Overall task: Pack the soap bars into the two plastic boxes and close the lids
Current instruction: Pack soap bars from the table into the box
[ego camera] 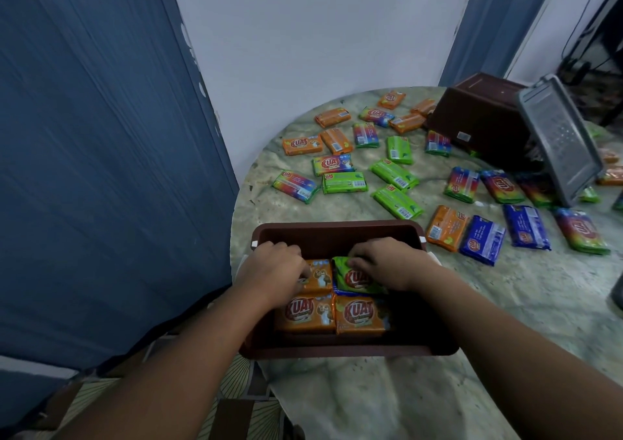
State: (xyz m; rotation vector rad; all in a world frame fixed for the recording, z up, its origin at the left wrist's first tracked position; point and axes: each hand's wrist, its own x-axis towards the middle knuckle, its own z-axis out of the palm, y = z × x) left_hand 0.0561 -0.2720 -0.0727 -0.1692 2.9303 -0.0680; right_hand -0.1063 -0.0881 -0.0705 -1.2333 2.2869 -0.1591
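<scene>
Marbled, round and pushed against a white wall, the surface [387, 389] carries an open brown plastic box [337, 229] at its near edge, with four wrapped soap bars laid flat inside. The left hand [273, 267] has curled fingers on an orange bar [318, 278]; the right hand [387, 264] pinches a green bar [357, 279]. Such bars look stiff and light, their glossy wrappers probably slippery, best taken by the long edges. Farther off, loose bars [394, 173] lie scattered, beside a tipped second box [478, 116] and its grey lid [559, 143].
</scene>
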